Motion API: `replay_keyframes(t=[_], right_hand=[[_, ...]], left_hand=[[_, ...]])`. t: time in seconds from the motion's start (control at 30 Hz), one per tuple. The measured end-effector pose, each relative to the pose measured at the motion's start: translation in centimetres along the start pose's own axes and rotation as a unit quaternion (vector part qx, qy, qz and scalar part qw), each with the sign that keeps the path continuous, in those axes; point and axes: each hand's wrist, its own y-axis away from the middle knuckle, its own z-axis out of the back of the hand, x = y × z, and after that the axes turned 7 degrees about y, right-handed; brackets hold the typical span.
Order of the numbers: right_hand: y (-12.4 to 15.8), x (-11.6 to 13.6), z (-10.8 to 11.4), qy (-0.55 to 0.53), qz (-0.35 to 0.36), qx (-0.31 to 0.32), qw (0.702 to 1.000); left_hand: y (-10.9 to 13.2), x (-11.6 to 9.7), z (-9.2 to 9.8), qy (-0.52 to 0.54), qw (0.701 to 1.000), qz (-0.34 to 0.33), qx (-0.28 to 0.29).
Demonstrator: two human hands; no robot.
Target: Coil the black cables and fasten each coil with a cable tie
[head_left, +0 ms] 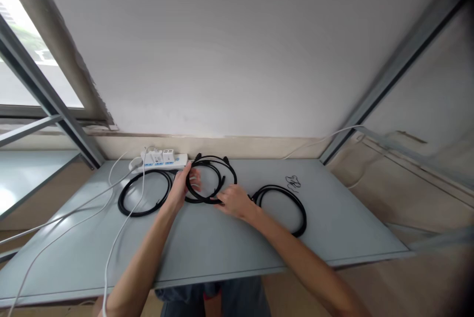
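Note:
A coiled black cable (236,171) is held up off the table between my two hands, its dark connector ends showing at the top of the loop. My left hand (184,182) grips the coil's left side, thumb on the near face and fingers behind. At the lower right of the same loop, my right hand (234,200) pinches the cable. Behind and below the raised coil, part of another black coil shows on the table. To the left lies a coiled black cable (120,202), and to the right another black cable coil (305,213).
A white power strip (181,161) with plugged-in adapters stands against the wall at the back left. White cords (111,248) run from it over the left front edge. Thin black ties (293,182) lie at the right. Grey metal posts rise at both sides of the table (351,228).

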Motion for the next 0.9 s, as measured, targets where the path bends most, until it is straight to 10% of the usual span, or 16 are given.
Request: replay_keyframes(t=[0.17, 0.33, 0.67, 0.9], right_hand=[[0.7, 0.2, -0.1, -0.018, -0.054, 0.004, 0.998], [0.9, 0.7, -1.5, -0.034, -0.066, -0.029, 0.997], [3.6, -0.6, 0.0, -0.107, -0.013, -0.173, 0.979], [14.5, -10.5, -3.5, -0.187, -0.325, -0.336, 0.864]], left_hand=[[2.8, 0.4, -1.0, -0.221, 0.946, -0.202, -0.124], [5.7, 0.6, -3.0, -0.242, 0.946, -0.161, 0.145], [3.3, 2.3, -0.4, -0.398, 0.877, -0.224, 0.151], [4.2, 3.3, 0.3, -0.425, 0.852, -0.267, 0.15]])
